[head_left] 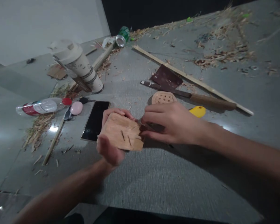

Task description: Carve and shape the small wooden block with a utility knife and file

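My left hand (110,152) is wrapped round a flat, pale wooden block (120,129), with the thumb across its near left corner and fingers along the far edge. Several dark slits or lines mark the block's upper face. Against its right edge, my right hand (172,123) is pinched closed, fingers bent. Something dark and thin shows between those fingertips, too blurred and covered to name. Just beyond the right hand lies a round wooden piece with a grid of small holes (163,97). A yellow object (198,111) sits partly behind the right wrist.
A phone (95,121) lies left of the block. Farther out are a paper cup (84,67), a plastic bottle (43,106), a pink rounded object (76,108) and a green can (123,36). Behind the right hand lie a wood-handled tool (210,102), dark red sheet (166,77), long wooden strip (189,77) and shavings (214,59).
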`<state>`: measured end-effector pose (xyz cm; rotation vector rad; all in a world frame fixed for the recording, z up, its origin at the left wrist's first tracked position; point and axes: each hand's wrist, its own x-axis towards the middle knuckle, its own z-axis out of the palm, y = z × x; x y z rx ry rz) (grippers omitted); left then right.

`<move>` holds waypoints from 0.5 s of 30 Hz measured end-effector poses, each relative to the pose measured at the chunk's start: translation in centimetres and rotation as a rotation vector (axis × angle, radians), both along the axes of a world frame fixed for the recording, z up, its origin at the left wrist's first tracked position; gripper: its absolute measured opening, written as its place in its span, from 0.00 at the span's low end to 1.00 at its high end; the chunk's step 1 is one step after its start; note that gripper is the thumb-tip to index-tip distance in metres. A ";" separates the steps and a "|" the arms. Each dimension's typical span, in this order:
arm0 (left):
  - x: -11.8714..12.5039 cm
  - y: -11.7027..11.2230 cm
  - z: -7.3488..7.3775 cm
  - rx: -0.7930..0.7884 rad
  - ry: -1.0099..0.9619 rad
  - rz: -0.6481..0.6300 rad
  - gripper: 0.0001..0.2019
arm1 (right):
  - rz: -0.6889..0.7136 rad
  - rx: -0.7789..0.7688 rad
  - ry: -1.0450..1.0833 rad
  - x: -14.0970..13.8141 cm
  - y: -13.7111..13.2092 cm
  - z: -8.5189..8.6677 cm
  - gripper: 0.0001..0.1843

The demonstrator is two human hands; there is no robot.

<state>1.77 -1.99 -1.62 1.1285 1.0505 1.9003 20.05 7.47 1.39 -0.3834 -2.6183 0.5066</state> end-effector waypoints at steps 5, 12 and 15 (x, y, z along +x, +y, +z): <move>-0.1 -0.1 -0.2 0.033 -0.003 -0.059 0.24 | -0.033 0.101 -0.003 -0.3 -0.6 -0.2 0.12; -0.2 -0.1 -0.4 0.000 0.016 -0.046 0.26 | -0.022 0.165 -0.014 -0.2 -0.7 -0.4 0.13; -0.1 0.0 -0.3 -0.005 -0.020 -0.059 0.25 | -0.020 0.144 -0.001 -0.2 -0.6 -0.5 0.12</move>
